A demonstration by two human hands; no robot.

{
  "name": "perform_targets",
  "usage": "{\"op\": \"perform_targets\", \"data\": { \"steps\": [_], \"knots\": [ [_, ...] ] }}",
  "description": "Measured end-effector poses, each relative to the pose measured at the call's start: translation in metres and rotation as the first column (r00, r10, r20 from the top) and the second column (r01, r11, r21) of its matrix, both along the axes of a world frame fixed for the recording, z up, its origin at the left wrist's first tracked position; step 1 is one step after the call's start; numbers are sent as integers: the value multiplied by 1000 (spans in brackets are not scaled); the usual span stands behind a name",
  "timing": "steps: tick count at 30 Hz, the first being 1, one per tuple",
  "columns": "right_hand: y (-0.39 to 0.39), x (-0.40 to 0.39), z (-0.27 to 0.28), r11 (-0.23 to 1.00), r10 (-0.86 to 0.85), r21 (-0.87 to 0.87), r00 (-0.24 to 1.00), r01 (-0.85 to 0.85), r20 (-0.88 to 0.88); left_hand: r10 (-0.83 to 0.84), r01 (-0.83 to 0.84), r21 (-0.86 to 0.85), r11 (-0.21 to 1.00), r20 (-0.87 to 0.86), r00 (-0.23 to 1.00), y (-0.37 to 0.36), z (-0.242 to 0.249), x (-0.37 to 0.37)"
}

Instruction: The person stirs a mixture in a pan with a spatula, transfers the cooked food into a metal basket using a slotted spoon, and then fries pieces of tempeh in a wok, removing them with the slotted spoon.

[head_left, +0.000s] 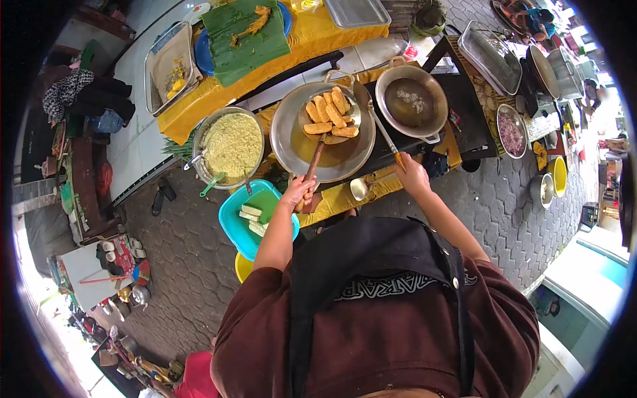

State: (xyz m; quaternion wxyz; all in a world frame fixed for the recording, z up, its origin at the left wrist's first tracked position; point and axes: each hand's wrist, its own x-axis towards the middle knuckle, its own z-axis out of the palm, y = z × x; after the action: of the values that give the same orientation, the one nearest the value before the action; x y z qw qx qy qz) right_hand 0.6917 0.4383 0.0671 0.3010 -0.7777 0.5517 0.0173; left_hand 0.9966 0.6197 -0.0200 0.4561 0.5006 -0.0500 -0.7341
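My left hand (300, 192) is closed around the wooden handle (318, 159) of a skimmer. Several golden-brown, oblong fried pieces (332, 114) are heaped on the skimmer's head, which they mostly cover. The skimmer is over a large metal wok (283, 116) with brown oil in it. In my right hand (414, 176) is the wooden-ended handle of a long metal spatula (383, 126); its blade leans at the wok's right rim. A metal ladle (359, 190) is below the wok, between my hands.
A second wok (434, 89) with oil stands right. On the left are a bowl of yellowish batter (232, 142) and a turquoise basin (229, 222) holding pale slabs. A banana leaf (245, 50) with a fried piece and metal trays (358, 12) lie on the yellow-covered table (189, 119).
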Motion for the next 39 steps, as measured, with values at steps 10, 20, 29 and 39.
{"op": "perform_targets", "data": {
  "steps": [10, 20, 29, 39],
  "knots": [
    [12, 2, 15, 997, 16, -76, 980, -1, 199, -10, 14, -58, 998, 74, 997, 41, 45, 24],
    [29, 9, 33, 999, -25, -36, 998, 27, 56, 35, -16, -121, 993, 154, 987, 53, 102, 35],
    [60, 0, 10, 994, -51, 90, 994, 60, -101, 34, -4, -130, 991, 227, 973, 65, 115, 42],
    [91, 9, 16, 987, -127, 107, 992, 123, 28, 40, -12, -126, 992, 224, 974, 74, 125, 34]
  ]
}}
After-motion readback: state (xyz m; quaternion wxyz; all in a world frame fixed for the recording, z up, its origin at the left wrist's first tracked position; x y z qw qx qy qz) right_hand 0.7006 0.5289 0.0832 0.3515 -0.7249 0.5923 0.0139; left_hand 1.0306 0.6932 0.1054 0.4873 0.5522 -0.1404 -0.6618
